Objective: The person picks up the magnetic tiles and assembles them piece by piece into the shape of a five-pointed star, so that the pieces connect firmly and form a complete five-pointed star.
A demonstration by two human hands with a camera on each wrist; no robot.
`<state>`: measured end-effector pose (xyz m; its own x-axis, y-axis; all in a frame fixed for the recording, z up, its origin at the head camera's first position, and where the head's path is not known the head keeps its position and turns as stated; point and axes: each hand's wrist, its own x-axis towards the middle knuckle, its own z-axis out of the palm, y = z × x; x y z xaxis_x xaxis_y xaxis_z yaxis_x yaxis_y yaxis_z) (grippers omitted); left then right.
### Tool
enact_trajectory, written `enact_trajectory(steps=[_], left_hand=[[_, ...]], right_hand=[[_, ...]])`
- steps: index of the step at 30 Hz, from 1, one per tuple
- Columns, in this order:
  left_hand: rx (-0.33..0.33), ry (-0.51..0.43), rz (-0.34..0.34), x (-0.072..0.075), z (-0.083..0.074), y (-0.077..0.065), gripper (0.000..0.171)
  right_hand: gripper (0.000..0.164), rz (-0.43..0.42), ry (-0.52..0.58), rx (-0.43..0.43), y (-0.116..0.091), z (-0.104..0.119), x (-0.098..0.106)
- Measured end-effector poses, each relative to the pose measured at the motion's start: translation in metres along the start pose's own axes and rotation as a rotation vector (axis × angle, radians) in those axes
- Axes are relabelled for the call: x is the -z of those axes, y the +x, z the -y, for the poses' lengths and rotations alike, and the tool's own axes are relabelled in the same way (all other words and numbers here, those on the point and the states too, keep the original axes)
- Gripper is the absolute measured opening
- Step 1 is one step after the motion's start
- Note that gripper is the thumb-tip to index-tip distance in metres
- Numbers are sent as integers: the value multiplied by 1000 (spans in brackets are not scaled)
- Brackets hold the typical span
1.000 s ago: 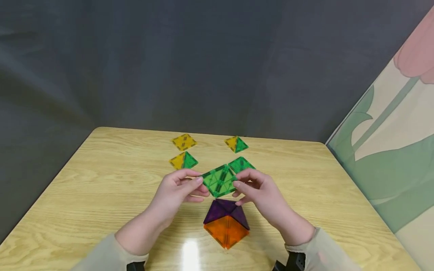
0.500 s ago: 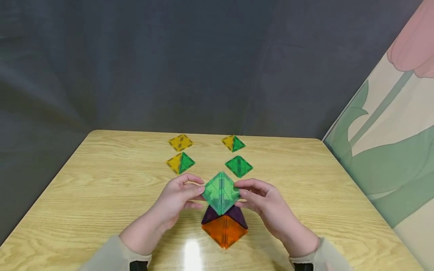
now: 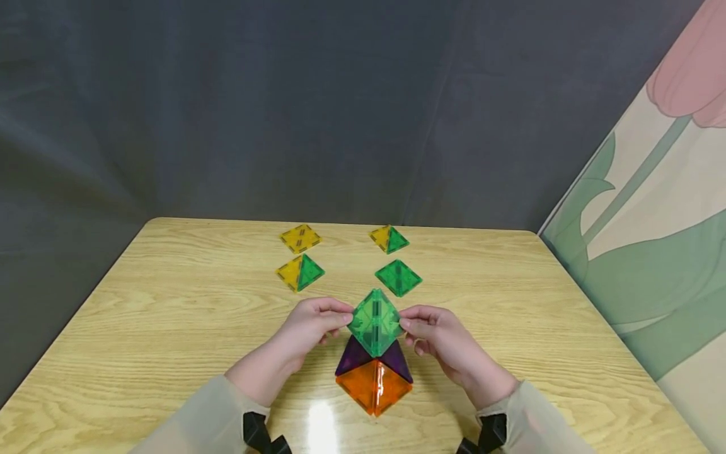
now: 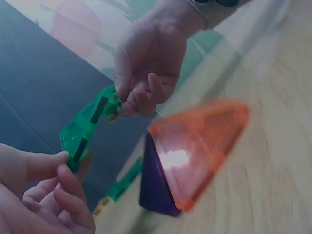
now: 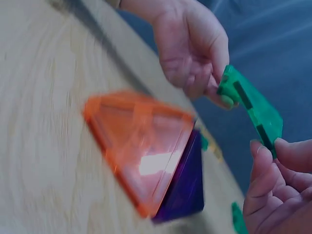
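Green tiles (image 3: 375,322) upright (corner upward).

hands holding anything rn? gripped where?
Yes: both hold the green tile piece above the orange-purple pyramid. Left hand pinches its left corner, right hand its right corner.

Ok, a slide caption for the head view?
Both hands pinch a green tile piece above the orange-and-purple pyramid.

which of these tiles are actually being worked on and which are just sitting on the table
In hand:
- left hand and right hand pinch the green folded tile piece at its two sides
- orange and purple pyramid right below it

Lying about:
- yellow square
- yellow-green square at left
- yellow-green square at right
- green square
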<state>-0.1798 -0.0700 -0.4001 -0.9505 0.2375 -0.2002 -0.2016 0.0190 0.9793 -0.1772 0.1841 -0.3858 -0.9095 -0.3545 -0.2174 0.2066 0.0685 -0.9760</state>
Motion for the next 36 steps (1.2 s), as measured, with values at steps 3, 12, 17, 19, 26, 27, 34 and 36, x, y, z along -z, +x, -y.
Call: enact_trajectory(steps=[3, 12, 17, 19, 26, 27, 34, 36], left_hand=[[17, 6, 20, -1, 10, 10, 17], [35, 24, 56, -5, 23, 26, 21], [50, 32, 56, -5, 24, 29, 21], [58, 28, 61, -5, 25, 30, 21], [81, 9, 78, -6, 27, 31, 21], [84, 10, 77, -6, 27, 31, 22], [107, 6, 79, -6, 27, 34, 24], [113, 2, 81, -5, 28, 35, 25]], right_hand=[[17, -13, 7, -14, 11, -11, 4], [20, 6, 10, -44, 26, -31, 13], [22, 24, 5, -36, 29, -33, 14], [23, 28, 0, -27, 30, -34, 14], [26, 28, -29, -19, 32, -35, 14], [26, 26, -35, -20, 32, -34, 13], [27, 15, -93, -18, 35, -35, 11], [26, 14, -104, -19, 35, -36, 11]])
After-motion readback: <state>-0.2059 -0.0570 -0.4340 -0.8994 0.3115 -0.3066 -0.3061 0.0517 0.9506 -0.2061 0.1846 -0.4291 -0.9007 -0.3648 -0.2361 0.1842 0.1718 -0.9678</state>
